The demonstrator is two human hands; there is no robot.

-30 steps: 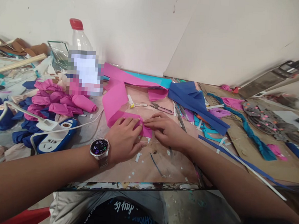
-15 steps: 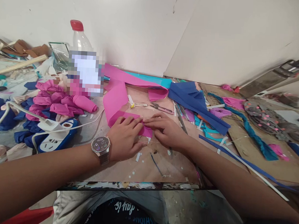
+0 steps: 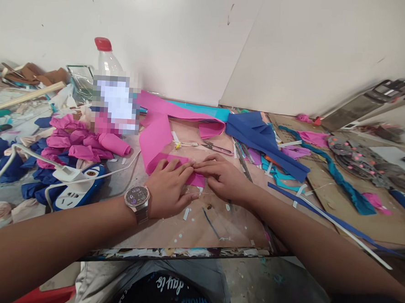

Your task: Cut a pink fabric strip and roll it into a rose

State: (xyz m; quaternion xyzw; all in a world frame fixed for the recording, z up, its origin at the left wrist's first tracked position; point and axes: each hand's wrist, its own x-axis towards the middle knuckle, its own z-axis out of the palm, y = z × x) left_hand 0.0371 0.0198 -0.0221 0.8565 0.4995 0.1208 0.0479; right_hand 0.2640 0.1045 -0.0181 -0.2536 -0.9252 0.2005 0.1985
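A long pink strip (image 3: pixel 154 139), thin like fabric or crepe paper, curls down from the back of the table and folds over under my hands. My left hand (image 3: pixel 169 181), wearing a wristwatch (image 3: pixel 137 196), lies over the fold with its fingers flat and its thumb apart. From the other side my right hand (image 3: pixel 223 176) meets it, fingers bent together at the strip's folded edge. The fingertips of both hands touch; what lies right beneath them is hidden. A short pink end shows below the fingers.
Pink and blue rolled fabric flowers (image 3: pixel 76 137) crowd the left beside a power strip (image 3: pixel 80 189) with a white cable. Behind stands a red-capped bottle (image 3: pixel 109 61). Scissors (image 3: pixel 218 148) lie beyond my hands; blue strips (image 3: pixel 269 146) and a white stick (image 3: pixel 346 233) lie right.
The camera view has tilted slightly upward. Both hands stay at the same spot on the pink strip, with only a slight shift of the right fingers.
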